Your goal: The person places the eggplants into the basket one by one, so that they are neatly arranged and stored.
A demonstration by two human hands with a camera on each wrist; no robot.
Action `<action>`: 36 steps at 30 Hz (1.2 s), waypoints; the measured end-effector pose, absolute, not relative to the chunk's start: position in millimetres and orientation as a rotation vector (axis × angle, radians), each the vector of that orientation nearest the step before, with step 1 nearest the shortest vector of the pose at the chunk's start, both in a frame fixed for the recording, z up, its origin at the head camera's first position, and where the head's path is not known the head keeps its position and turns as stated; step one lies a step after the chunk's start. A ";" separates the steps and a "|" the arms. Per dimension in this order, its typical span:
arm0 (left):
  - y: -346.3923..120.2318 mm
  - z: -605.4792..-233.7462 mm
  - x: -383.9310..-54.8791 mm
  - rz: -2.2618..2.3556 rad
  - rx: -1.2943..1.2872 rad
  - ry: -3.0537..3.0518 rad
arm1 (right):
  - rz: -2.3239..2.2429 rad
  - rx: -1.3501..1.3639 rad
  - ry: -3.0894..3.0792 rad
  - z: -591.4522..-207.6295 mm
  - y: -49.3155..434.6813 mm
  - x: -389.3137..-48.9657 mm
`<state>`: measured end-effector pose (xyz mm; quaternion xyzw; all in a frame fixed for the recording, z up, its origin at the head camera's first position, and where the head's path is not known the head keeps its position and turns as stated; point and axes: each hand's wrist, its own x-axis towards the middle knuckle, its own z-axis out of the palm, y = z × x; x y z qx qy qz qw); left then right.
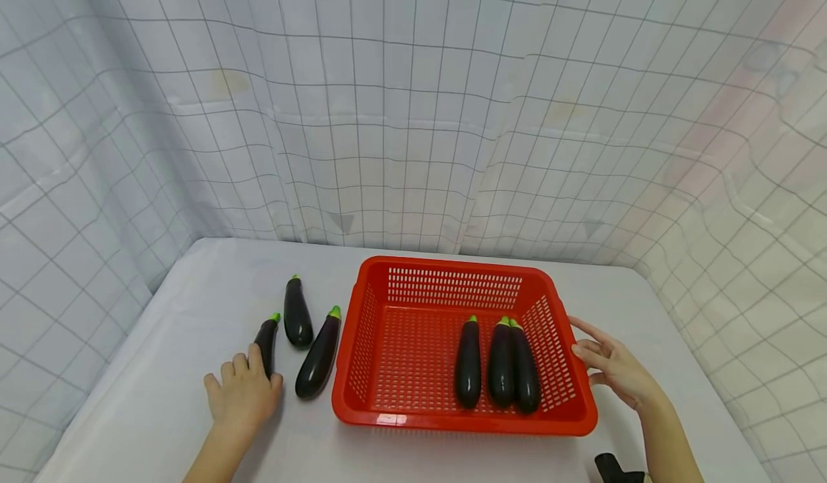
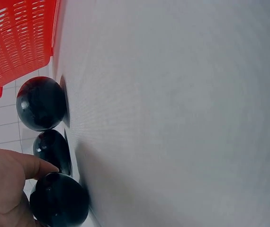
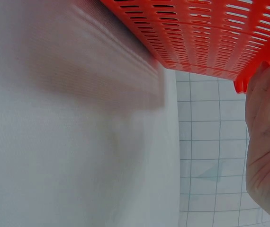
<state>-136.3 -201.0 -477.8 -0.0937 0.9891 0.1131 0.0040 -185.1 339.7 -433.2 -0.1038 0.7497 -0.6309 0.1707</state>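
On the left, my left hand (image 1: 242,393) grips a dark purple eggplant (image 1: 266,341) lying on the white cloth. The left wrist view shows the thumb against that eggplant's round end (image 2: 59,201); the other fingers are mostly hidden. Two more eggplants lie just right of it, one farther back (image 1: 297,314) and one slanted (image 1: 319,357) beside the red plastic basket (image 1: 465,429). Inside the basket, three eggplants (image 1: 468,364) lie side by side towards the right. My right hand (image 1: 614,368) touches the basket's right rim with fairly straight fingers, also seen in the right wrist view.
A white cloth covers the table (image 1: 174,311). White curtains (image 1: 413,110) with a grid pattern hang behind and at both sides. Near the right forearm, a small black object (image 1: 614,469) shows at the bottom edge.
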 end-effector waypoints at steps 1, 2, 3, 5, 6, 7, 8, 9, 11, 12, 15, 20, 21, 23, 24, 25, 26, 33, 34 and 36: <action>-200.8 -477.7 -136.1 0.352 -0.292 3.106 | -1.790 -0.295 2.133 -433.0 339.7 -185.2; -200.7 -477.6 -135.9 0.348 -0.290 3.115 | -1.788 -0.296 2.135 -432.9 339.6 -185.3; -200.6 -477.4 -135.7 0.346 -0.287 3.125 | -1.787 -0.296 2.137 -432.8 339.6 -185.4; -200.3 -477.0 -135.2 0.342 -0.281 3.146 | -1.787 -0.299 2.136 -432.7 339.6 -185.5; -200.1 -476.7 -135.0 0.341 -0.278 3.159 | -1.789 -0.301 2.134 -432.6 339.6 -185.4; -199.8 -476.6 -134.8 0.343 -0.277 3.172 | -1.790 -0.302 2.132 -432.7 339.6 -185.6; -199.5 -476.3 -134.6 0.344 -0.275 3.183 | -1.791 -0.303 2.130 -432.7 339.6 -185.6; -199.2 -476.0 -134.4 0.345 -0.274 3.190 | -1.793 -0.304 2.128 -432.8 339.6 -185.7; -198.3 -475.3 -134.4 0.346 -0.274 3.204 | -1.792 -0.305 2.127 -432.8 339.6 -185.7; -197.6 -474.8 -134.2 0.348 -0.275 3.211 | -1.792 -0.304 2.127 -432.8 339.7 -185.7; -195.4 -473.0 -133.7 0.353 -0.275 3.223 | -1.788 -0.300 2.130 -432.7 339.7 -185.7; -190.6 -467.8 -132.0 0.374 -0.281 3.245 | -1.781 -0.289 2.137 -432.4 339.2 -185.5; -189.6 -466.6 -131.5 0.377 -0.284 3.257 | -1.780 -0.286 2.139 -432.3 339.2 -185.4; -186.9 -463.8 -130.9 0.378 -0.290 3.287 | -1.778 -0.283 2.140 -432.4 339.3 -185.3; -185.7 -462.2 -130.7 0.376 -0.292 3.305 | -1.778 -0.282 2.140 -432.5 339.3 -185.3; -184.5 -460.6 -130.8 0.374 -0.293 3.323 | -1.778 -0.282 2.141 -432.7 339.3 -185.4; -183.2 -458.9 -131.1 0.371 -0.291 3.336 | -1.779 -0.281 2.141 -432.9 339.4 -185.5; -173.9 -442.4 -132.0 0.369 -0.262 3.366 | -1.781 -0.280 2.143 -433.9 340.0 -186.1; -172.4 -440.0 -131.9 0.368 -0.255 3.372 | -1.780 -0.280 2.143 -433.9 340.0 -186.1; -169.0 -435.2 -132.1 0.365 -0.241 3.393 | -1.780 -0.281 2.144 -433.8 339.9 -186.3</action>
